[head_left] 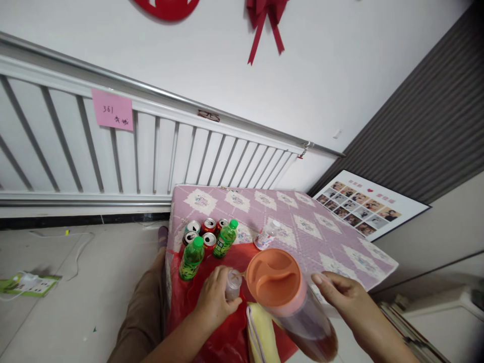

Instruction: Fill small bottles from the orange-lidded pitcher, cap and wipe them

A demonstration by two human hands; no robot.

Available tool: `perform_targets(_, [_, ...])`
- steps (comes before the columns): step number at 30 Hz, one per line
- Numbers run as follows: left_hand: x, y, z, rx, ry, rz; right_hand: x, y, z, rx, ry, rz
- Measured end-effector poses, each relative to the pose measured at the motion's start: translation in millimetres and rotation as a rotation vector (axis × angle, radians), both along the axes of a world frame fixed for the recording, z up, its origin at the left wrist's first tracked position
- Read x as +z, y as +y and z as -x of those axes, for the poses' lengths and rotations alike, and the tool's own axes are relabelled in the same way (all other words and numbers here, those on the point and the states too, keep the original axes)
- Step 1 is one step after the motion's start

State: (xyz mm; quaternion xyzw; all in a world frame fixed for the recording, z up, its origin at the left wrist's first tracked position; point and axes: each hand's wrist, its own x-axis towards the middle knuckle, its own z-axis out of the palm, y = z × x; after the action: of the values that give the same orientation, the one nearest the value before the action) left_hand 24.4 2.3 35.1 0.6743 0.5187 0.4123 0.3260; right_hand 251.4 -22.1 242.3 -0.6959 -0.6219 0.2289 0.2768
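Note:
My left hand [212, 300] is wrapped round a small clear plastic bottle [233, 287], its open mouth facing up. My right hand [346, 300] grips the far side of a clear pitcher [312, 330] with an orange lid [274, 278]; the handle is mostly hidden. The pitcher is tilted leftward, brown liquid inside, and its spout is at the bottle's mouth. A thin brown stream seems to run between them. Below the pitcher lies a folded yellow cloth [262, 335], on a red sheet [223, 330].
Two green-capped bottles [191, 259] stand beside several opened drink cans [208, 240] at the table's left. Behind the pitcher is a white-capped bottle [266, 236]. A purple patterned cloth [295, 206] covers the table. A white radiator [212, 151] runs behind; a photo board [363, 204] leans right.

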Motion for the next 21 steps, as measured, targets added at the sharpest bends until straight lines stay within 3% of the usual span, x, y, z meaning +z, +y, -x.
perform_targets(21, [-0.6,-0.4,0.5,0.008,-0.011,-0.009,-4.3,2.2,-6.0,0.007,-0.003,-0.003])
